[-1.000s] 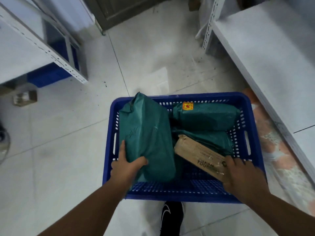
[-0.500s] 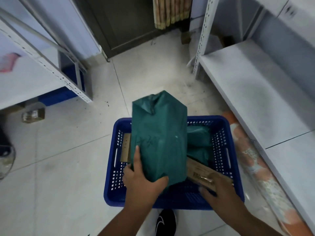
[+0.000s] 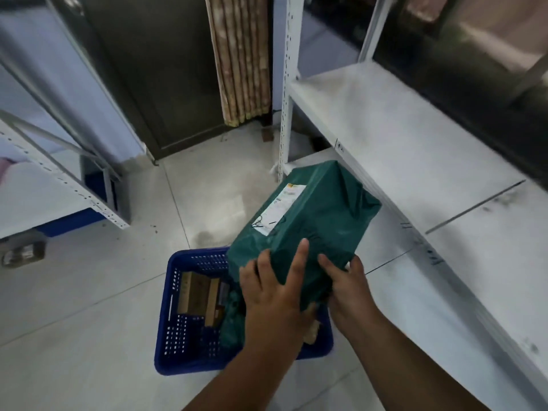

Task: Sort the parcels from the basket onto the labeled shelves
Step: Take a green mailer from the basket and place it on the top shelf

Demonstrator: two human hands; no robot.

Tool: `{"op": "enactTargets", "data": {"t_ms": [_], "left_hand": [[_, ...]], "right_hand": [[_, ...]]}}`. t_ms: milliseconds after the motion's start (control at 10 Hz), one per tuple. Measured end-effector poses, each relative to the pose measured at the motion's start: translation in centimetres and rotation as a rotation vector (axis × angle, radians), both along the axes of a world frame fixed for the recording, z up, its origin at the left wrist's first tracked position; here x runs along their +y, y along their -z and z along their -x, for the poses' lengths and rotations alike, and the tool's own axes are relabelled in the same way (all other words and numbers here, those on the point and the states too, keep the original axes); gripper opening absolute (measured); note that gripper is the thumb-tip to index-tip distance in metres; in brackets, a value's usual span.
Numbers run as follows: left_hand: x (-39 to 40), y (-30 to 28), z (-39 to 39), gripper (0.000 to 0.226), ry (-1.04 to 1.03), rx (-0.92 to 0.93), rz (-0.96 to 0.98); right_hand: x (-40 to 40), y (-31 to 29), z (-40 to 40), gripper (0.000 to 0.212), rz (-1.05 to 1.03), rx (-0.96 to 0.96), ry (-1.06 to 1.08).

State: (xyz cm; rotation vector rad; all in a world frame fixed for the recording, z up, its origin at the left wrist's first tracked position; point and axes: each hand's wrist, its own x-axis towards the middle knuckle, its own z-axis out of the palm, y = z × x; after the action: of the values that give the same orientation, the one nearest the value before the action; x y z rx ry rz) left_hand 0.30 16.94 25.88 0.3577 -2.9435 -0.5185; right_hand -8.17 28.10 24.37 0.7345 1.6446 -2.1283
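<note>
Presently, green parcel [image 3: 308, 221] gripped by left hand [image 3: 275, 295] and right hand [image 3: 347, 289], fingers curled round its near end, above blue basket [image 3: 184, 345], beside white shelf [image 3: 415, 161].

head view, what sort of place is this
Probably a small parcel sorting or storage room: white slotted-steel shelves with marks handwritten on the edge, a blue basket of parcels on the tiled floor, and a labelled green parcel held in both hands.
</note>
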Motion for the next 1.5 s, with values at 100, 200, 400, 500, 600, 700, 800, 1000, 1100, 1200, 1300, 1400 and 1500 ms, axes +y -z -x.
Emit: {"op": "enactTargets", "data": {"t_ms": [100,200,400,500,600,700,800,1000,1100,1200,1300,1400,1500], "left_hand": [[0.3,-7.0,0.4,0.098,0.065,0.063,-0.101],[-0.1,-13.9,0.5,0.072,0.139,0.179,-0.287],[-1.0,-25.4,-0.7,0.072,0.178,0.43,-0.534],[-1.4,-29.6,-0.7,0.075,0.143,0.551,-0.615],[0.6,-32.9,0.3,0.099,0.278,0.41,-0.601],[3.8,-33.6,0.2,0.091,0.272,0.394,-0.546],[7.3,-35.9,-1.6,0.069,0.278,0.502,-0.644],[6.4,-43.2,-2.2,0.083,0.086,0.643,-0.561],[5.3,-42.5,-1.5,0.126,0.03,0.267,-1.062],[7.0,-40.5,-1.0,0.117,0.062,0.245,-1.259],[8.2,-41.2,-1.1,0.088,0.104,0.388,-1.189],[8.9,-43.1,-1.6,0.074,0.115,0.439,-1.141],[9.3,-45.5,-2.0,0.071,0.178,0.499,-1.101]], "right_hand": [[2.1,-5.3,1.5,0.032,-0.022,-0.018,0.033],[3.6,-10.9,2.6,0.023,-0.056,0.042,0.019],[6.0,-23.0,2.3,0.024,0.013,0.15,0.03],[8.1,-28.1,1.5,0.035,-0.009,0.178,0.042],[8.7,-32.9,0.2,0.032,-0.067,0.24,-0.011],[8.2,-36.4,-1.7,0.017,-0.104,0.356,-0.041],[9.5,-38.6,-3.6,0.033,-0.142,0.468,-0.085],[14.5,-40.8,-4.7,0.021,0.03,0.535,-0.116],[14.3,-40.6,-4.9,0.058,0.029,0.6,-0.196],[14.8,-41.3,-5.3,0.063,0.01,0.665,-0.198],[16.6,-42.8,-5.3,0.036,-0.019,0.738,-0.217],[18.3,-45.0,-5.5,0.05,-0.015,0.739,-0.32],[19.5,-47.2,-6.2,0.066,-0.048,0.724,-0.448]]}}
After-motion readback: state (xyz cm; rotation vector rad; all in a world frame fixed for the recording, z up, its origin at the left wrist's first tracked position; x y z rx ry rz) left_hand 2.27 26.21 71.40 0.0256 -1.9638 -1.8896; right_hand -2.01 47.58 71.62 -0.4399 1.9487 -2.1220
